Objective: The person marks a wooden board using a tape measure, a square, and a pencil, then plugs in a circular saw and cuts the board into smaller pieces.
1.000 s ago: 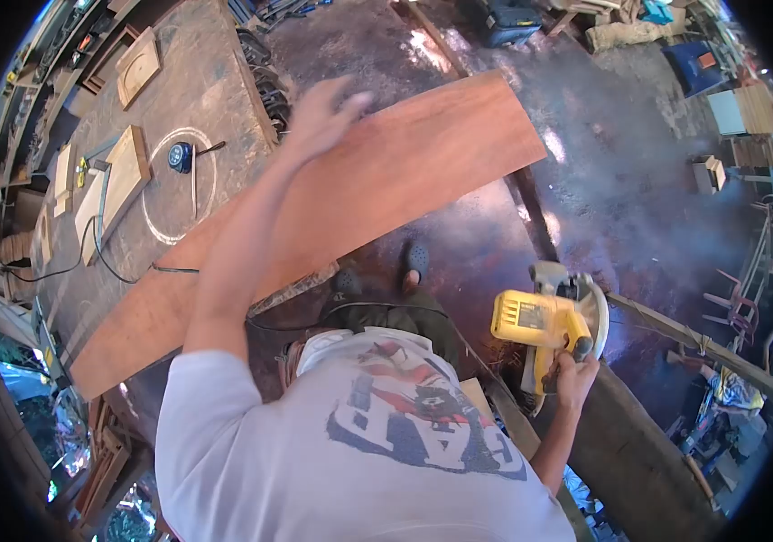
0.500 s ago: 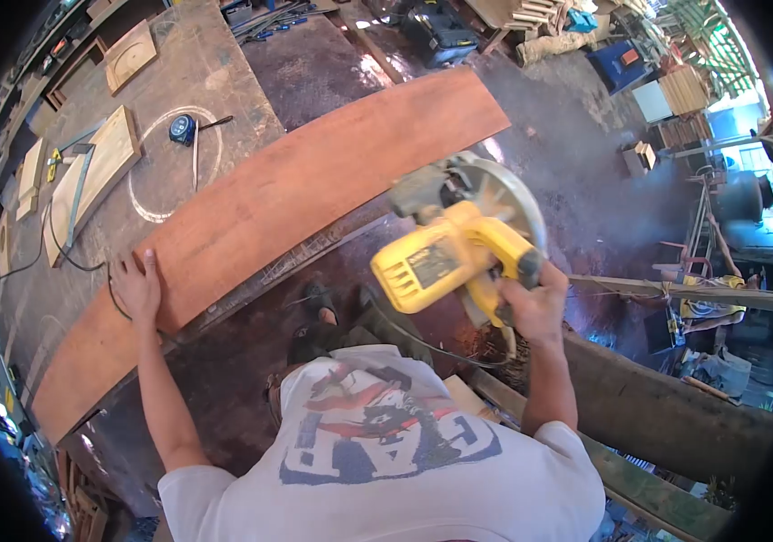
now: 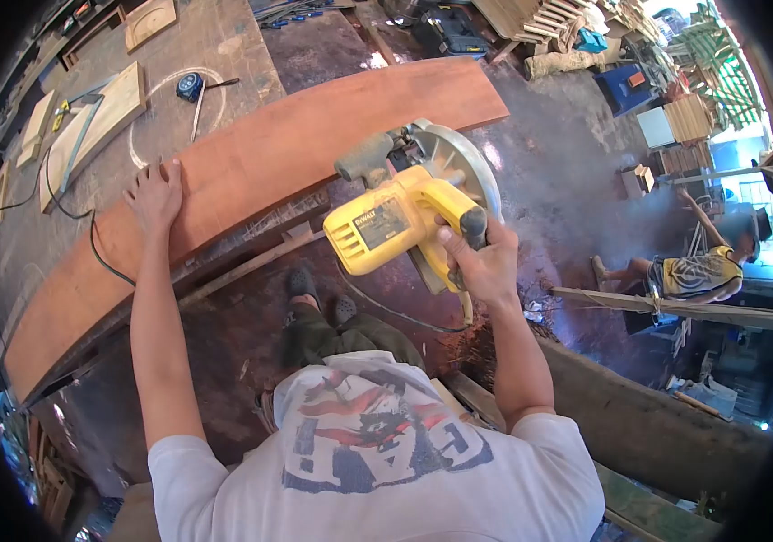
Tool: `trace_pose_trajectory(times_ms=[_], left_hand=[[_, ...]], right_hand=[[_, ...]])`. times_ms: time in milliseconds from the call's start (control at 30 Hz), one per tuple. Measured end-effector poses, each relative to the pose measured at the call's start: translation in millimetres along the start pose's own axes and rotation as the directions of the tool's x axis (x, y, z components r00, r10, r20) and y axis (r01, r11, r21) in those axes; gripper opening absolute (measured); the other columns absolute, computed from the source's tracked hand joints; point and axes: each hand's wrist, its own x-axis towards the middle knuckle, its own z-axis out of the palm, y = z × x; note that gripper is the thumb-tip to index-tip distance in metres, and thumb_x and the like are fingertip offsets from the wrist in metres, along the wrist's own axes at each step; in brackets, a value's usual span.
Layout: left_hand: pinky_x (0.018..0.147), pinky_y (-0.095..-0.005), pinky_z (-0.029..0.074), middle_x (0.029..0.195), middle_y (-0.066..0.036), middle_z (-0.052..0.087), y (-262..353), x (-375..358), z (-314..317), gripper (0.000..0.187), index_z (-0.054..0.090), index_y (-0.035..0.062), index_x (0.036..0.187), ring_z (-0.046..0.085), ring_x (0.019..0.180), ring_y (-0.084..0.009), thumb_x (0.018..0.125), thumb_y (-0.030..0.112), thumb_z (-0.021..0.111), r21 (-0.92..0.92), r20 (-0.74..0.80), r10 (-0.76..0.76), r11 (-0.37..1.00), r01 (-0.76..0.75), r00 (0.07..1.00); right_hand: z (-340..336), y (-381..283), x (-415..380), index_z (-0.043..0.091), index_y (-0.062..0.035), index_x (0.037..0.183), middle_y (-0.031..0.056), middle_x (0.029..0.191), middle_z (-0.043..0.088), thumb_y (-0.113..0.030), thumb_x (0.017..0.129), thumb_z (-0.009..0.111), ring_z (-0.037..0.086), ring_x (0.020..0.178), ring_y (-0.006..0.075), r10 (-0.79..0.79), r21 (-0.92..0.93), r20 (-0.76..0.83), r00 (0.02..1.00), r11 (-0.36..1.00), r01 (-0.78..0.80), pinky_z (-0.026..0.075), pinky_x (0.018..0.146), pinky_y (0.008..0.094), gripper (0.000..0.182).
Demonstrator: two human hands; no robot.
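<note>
A long reddish-brown wooden plank [image 3: 292, 140] lies across the bench, one end jutting past the bench's right side. My left hand [image 3: 157, 197] rests on its upper face with fingers spread. In my right hand [image 3: 486, 264] is the rear handle of a yellow circular saw [image 3: 382, 221], the fingers wrapped round it. The saw is by the plank's near edge, its round metal guard [image 3: 468, 163] facing the right end. Whether the blade touches the wood is hidden. A dark cord [image 3: 395, 309] trails from the saw.
On the bench [image 3: 251, 81] are a blue tape measure [image 3: 190, 87], a pencil-like stick and pale boards [image 3: 102, 126]. Another cable [image 3: 102, 257] crosses the plank near my left arm. A co-worker [image 3: 698, 271] sits at the right, beyond a wooden beam [image 3: 675, 305]. Haze hangs there.
The saw and my right hand have moved left along the plank's near edge. My left hand has shifted up and right on the plank. The co-worker at the right shows more fully.
</note>
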Motion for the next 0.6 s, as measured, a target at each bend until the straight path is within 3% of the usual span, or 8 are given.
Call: trace_pose_trajectory(times_ms=[500, 600], left_hand=[[0.124, -0.0600, 0.018, 0.151, -0.019, 0.055, 2, -8, -9, 0.068, 0.058, 0.0179, 0.149, 0.041, 0.147, -0.0348, 0.100, 0.063, 0.042, 0.013, 0.033, -0.058, 0.998, 0.057, 0.998], [0.124, -0.0604, 0.018, 0.151, -0.019, 0.054, 1, -4, -11, 0.068, 0.058, 0.0178, 0.149, 0.041, 0.147, -0.0347, 0.100, 0.063, 0.042, 0.007, 0.030, -0.055, 0.998, 0.055, 0.998]], right_hand=[[11, 20, 6, 0.071, -0.0005, 0.111, 0.0001, 0.073, 0.067, -0.013, 0.092, 0.077, 0.058, 0.052, 0.0069, -0.105, -0.056, -0.098, 0.990, 0.993, 0.099, 0.047, 0.048, 0.0263, 0.023], [14, 9, 3, 0.071, -0.0003, 0.110, 0.0006, 0.074, 0.068, -0.010, 0.091, 0.075, 0.059, 0.053, 0.0069, -0.057, -0.072, -0.124, 0.991, 0.996, 0.048, 0.048, 0.049, 0.0261, 0.022]])
